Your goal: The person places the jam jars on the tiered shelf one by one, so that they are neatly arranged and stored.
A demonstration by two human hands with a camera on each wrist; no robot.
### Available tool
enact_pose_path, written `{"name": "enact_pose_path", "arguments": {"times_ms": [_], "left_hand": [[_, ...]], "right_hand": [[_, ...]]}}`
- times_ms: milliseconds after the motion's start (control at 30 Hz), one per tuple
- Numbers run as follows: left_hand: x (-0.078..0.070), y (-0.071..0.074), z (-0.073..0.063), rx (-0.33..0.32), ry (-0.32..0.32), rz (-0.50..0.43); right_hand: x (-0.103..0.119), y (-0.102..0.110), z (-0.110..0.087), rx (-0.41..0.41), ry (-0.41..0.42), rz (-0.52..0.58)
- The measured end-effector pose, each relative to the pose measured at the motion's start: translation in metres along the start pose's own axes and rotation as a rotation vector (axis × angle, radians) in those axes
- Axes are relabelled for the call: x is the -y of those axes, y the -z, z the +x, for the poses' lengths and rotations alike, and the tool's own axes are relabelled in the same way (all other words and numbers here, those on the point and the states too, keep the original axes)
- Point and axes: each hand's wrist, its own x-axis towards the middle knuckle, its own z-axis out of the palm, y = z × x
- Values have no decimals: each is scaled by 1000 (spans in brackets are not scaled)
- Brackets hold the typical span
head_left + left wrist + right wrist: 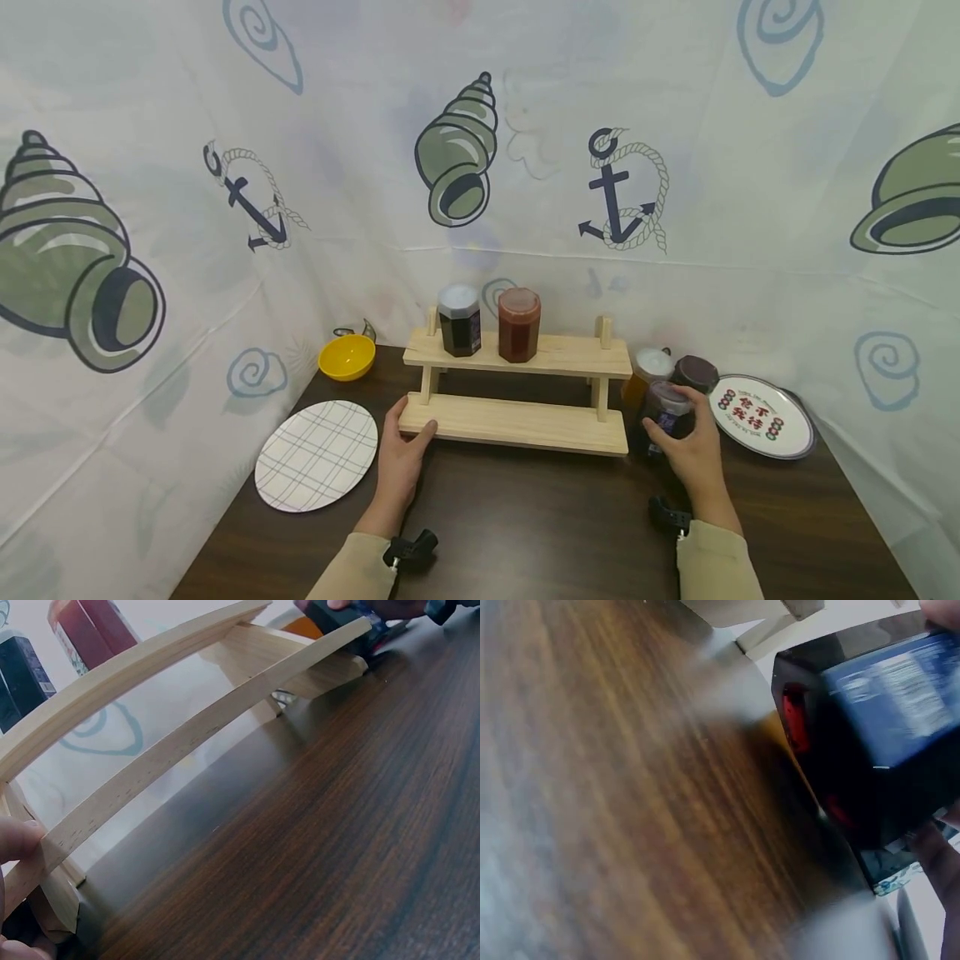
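Sleeves (720, 562) cut off. Right hand (695, 454) grips jar (664, 408), label blurred, right of shelf (517, 422); left hand (401, 458) pinches shelf's left end.

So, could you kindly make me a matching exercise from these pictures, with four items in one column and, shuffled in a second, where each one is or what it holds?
Column one
1. left hand
2. yellow bowl
3. right hand
4. red jar

Column two
A. holding a dark jar
B. standing on the upper shelf
C. gripping the left end of the lower shelf
D. behind the checked plate

Right pairs: 1-C, 2-D, 3-A, 4-B
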Motion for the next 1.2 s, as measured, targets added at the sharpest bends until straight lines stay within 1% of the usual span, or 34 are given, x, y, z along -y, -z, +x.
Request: {"name": "enact_pose_path", "arguments": {"times_ms": [100, 233, 400, 533, 633, 767, 900, 1000, 1067, 1200], "left_hand": [[0, 0, 0, 3, -5, -1], [0, 0, -2, 12, -12, -18], [1, 0, -2, 5, -12, -13], [2, 0, -2, 2, -12, -10], [2, 1, -1, 4, -9, -8], [0, 1, -2, 8, -7, -16], [0, 0, -1, 15, -10, -26], [1, -1, -1, 14, -13, -25], [1, -1, 0, 9, -14, -20], [1, 0, 0, -3, -16, -18]], "right_hand": [[1, -1, 0, -60, 33, 17], [8, -2, -3, -164, 68, 78], [36, 0, -10, -285, 105, 173], [57, 4, -11, -342, 131, 226], [67, 6, -11, -354, 137, 237], [74, 6, -9, -346, 154, 238], [67, 4, -3, -334, 185, 230], [66, 2, 0, -307, 216, 222], [74, 2, 1, -286, 252, 221], [92, 1, 3, -268, 326, 238]]}}
